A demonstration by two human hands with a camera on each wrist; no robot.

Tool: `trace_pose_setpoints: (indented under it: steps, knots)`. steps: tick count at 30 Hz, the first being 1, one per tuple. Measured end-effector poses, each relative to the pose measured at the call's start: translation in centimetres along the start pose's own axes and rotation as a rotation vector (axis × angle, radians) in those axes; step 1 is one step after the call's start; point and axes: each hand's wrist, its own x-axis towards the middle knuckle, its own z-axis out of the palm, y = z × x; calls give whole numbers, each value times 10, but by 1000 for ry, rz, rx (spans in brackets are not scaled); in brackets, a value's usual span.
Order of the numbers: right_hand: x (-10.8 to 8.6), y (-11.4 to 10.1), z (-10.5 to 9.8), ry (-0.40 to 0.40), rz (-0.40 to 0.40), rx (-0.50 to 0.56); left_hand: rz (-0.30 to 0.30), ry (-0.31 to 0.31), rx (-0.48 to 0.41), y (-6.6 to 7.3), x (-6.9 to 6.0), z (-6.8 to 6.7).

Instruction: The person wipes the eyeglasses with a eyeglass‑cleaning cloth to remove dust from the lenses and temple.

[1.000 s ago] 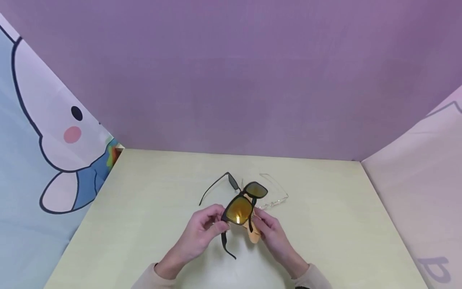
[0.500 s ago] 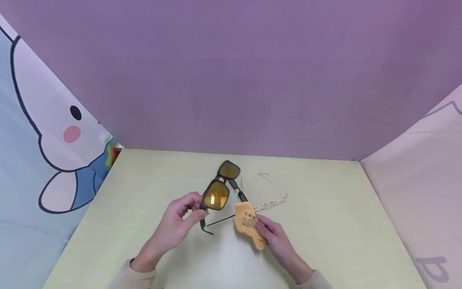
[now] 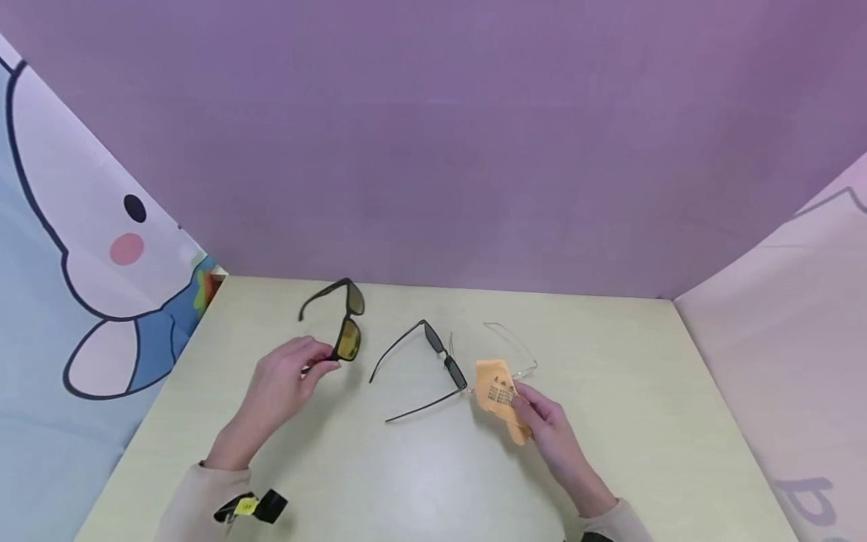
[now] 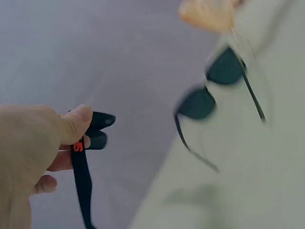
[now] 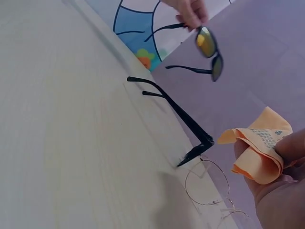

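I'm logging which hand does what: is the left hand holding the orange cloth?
No, the left hand grips the yellow-lensed sunglasses, while the right hand pinches the orange cloth.

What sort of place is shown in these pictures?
Probably a screened-off indoor workspace: a pale table, a plain purple backdrop behind it, and a cartoon-printed panel on the left.

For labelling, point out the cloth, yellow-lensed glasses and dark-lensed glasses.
Cloth (image 3: pixel 500 394), head view, on its printed face.
Yellow-lensed glasses (image 5: pixel 207 43), right wrist view, upper lens.
Dark-lensed glasses (image 4: pixel 198 103), left wrist view, lower lens.
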Motion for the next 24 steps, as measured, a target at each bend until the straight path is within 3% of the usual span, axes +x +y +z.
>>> trace_pose_setpoints:
  steps: [4, 9, 18, 24]
  knots:
    - [0, 0, -3, -7, -15, -14, -9, -49, 115, -23, -11, 10]
    - [0, 1, -5, -14, -20, -4, 16, -92, 205, -39, -21, 22]
    - [-2, 0, -4, -5, -4, -1, -7, -149, 274, -47, -30, 32]
    - [-4, -1, -3, 0, 2, 11, 6, -112, 284, -52, -36, 38]
